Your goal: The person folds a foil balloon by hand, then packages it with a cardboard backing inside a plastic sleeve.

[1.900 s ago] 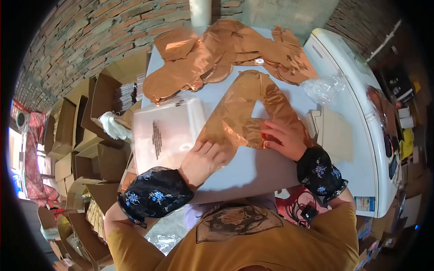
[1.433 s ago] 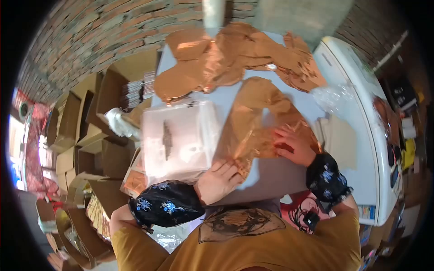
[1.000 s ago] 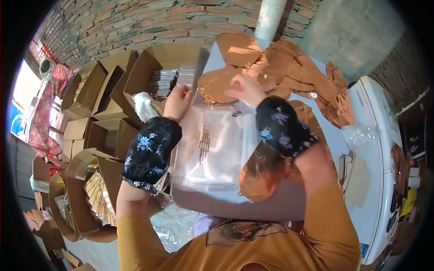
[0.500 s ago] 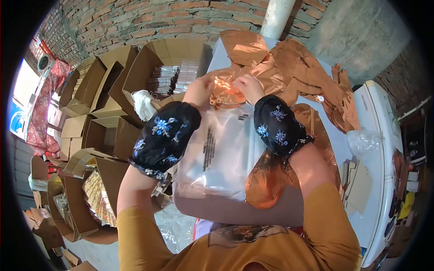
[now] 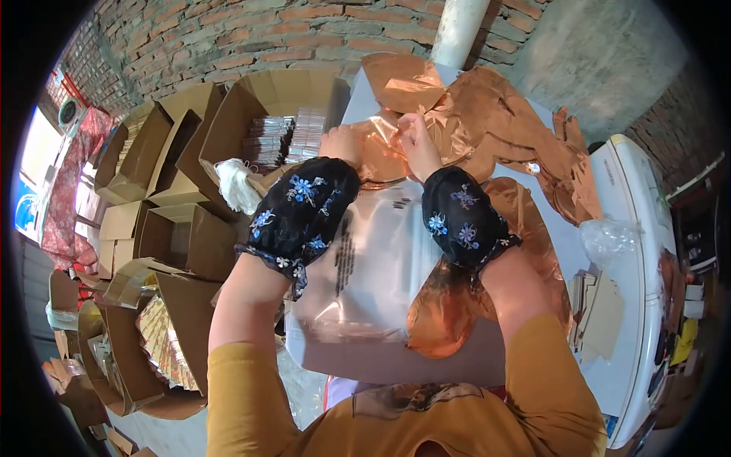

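Note:
My right hand is closed, its fingertips pinching a raised fold of a flat copper-coloured foil balloon. At that balloon's left edge my left hand is curled, its fingertips hidden, so what it grips cannot be made out. More flat foil balloons lie heaped beyond and to the right of my hands. Under my forearms is a stack of clear plastic bags with dark print. Another shiny foil balloon rests beside the bags, partly beneath my right arm.
A cardboard box with packed clear packets stands left of the table. Several other open boxes fill the left side. White string hangs over a box edge. To the right lie crumpled clear plastic and cardboard pieces.
My right hand has risen slightly, lifting a fold of foil. My left hand has shifted from over the foil towards its left edge. The view has moved slightly.

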The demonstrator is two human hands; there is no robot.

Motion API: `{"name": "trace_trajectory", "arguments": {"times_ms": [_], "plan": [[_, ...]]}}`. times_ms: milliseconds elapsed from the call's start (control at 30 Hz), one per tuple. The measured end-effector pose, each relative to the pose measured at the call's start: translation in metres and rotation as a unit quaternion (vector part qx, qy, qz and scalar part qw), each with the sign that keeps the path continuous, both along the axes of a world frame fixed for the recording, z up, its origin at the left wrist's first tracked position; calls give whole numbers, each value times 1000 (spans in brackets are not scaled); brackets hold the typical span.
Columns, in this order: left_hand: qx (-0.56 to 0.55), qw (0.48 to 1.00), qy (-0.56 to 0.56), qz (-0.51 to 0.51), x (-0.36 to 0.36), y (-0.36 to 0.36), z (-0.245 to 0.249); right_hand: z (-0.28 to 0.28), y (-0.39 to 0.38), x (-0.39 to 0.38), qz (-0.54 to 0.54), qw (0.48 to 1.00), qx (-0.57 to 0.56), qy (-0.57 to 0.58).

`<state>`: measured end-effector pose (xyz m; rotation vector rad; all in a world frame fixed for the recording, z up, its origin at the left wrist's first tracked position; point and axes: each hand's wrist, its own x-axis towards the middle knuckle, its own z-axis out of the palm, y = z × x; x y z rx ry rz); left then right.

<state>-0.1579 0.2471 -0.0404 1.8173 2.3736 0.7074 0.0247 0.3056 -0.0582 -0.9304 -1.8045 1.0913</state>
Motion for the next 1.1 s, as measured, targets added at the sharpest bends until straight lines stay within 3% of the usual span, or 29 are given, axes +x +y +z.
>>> {"name": "trace_trajectory", "arguments": {"times_ms": [167, 267, 667, 833, 967, 1033, 1100], "plan": [[13, 991, -134, 22, -5, 8, -4, -4, 1, 11, 83, 972, 186, -121], [27, 987, -158, 18, -6, 8, -1, 13, -18, 8, 53, 946, 251, -199], [71, 977, -200, -5, -14, 10, -14, 18, -19, 7, 35, 956, 161, -242], [137, 971, -197, 8, -13, -4, -8, 5, -12, 4, 18, 964, 191, -182], [39, 907, -419, 18, -13, 1, -7, 5, -11, 7, 24, 962, 201, -181], [-26, 851, -525, 6, 1, -17, 35, 2, -10, 6, 19, 963, 212, -168], [-76, 831, -551, -19, 3, -18, 45, 4, -12, 6, 19, 966, 210, -153]]}}
